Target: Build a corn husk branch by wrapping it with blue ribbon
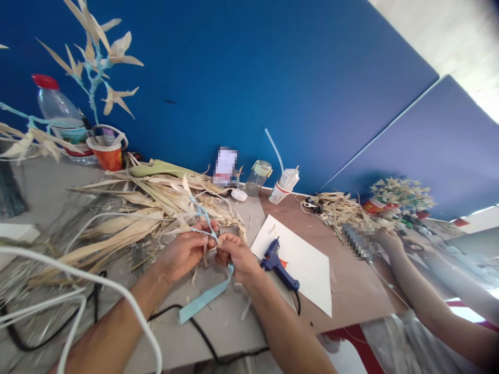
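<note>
Close together over the table's front part, both hands pinch a small stem wrapped in light blue (203, 214), with pale husk petals at its upper end. My left hand (183, 253) has its fingers closed on the stem's side. Just right of it, my right hand (236, 254) grips the stem's lower end. From below the right hand hangs a light blue strip (206, 300). Dried corn husks (144, 208) lie in a heap behind and left of my hands. A blue glue gun (278, 265) rests on a white sheet (312, 278) to the right.
At the back left stand a bottle (58, 111) and an orange cup (108, 155) near a tall husk-flower branch (93, 78). A jar (258, 176) and white cup (281, 191) stand behind. White and black cables cross the front. Another person's arm (421, 291) reaches in at right.
</note>
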Demonstrator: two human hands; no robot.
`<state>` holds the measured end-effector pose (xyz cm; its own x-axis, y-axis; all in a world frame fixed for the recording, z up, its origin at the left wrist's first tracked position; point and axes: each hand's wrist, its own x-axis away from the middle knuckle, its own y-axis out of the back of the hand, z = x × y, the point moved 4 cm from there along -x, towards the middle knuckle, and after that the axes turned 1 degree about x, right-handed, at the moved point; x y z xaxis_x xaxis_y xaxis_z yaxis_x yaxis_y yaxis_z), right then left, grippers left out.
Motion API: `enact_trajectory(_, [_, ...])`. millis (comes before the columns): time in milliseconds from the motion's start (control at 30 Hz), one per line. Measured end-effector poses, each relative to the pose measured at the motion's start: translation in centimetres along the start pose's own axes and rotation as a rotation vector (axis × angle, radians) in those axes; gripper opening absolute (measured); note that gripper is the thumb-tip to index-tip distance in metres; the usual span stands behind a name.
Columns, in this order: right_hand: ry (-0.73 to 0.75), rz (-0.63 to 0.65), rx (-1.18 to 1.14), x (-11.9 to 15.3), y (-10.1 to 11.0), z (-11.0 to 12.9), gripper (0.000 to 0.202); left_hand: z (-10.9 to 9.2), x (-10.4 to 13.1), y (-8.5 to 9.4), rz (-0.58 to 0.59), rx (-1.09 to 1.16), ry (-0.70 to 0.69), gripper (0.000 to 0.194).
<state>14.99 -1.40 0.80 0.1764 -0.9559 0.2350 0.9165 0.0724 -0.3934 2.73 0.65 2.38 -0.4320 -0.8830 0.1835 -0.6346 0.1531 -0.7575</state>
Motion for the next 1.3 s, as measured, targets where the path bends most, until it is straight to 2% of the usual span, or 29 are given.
enact_trajectory(100, [0.088,-0.089,0.095,-0.1,0.3,0.2,0.02,0.1,0.0,0.0,-0.005,0.022,0.003,0.02])
enact_trajectory(200, [0.202,-0.174,0.25,0.1,0.5,0.8,0.019,0.5,-0.1,0.5,-0.097,0.003,0.023,0.014])
enact_trajectory(267, [0.274,-0.238,0.398,0.5,0.5,1.4,0.017,0.8,-0.2,0.8,-0.154,-0.071,0.03,0.017])
enact_trajectory(333, [0.338,-0.291,0.545,0.9,0.3,2.0,0.016,0.8,-0.2,0.9,-0.193,-0.176,-0.037,0.019])
enact_trajectory(467, [0.444,-0.306,0.744,1.5,-0.1,2.5,0.014,0.5,-0.2,0.3,-0.236,-0.295,-0.203,0.021])
enact_trajectory(600, [0.471,-0.282,0.848,1.4,-0.2,2.0,0.013,0.7,-0.4,0.3,-0.243,-0.234,-0.156,0.023])
enact_trajectory(867, [0.457,-0.202,0.821,1.1,-0.5,1.2,0.011,0.6,-0.6,1.1,-0.169,-0.043,0.029,0.011])
enact_trajectory(1033, [0.359,-0.171,0.729,1.0,-0.6,1.0,0.011,0.4,-0.6,1.0,-0.154,0.011,0.074,0.008])
enact_trajectory(1300, [0.295,-0.135,0.645,0.9,-0.8,1.3,0.014,0.3,-0.5,1.0,-0.141,-0.02,0.107,0.01])
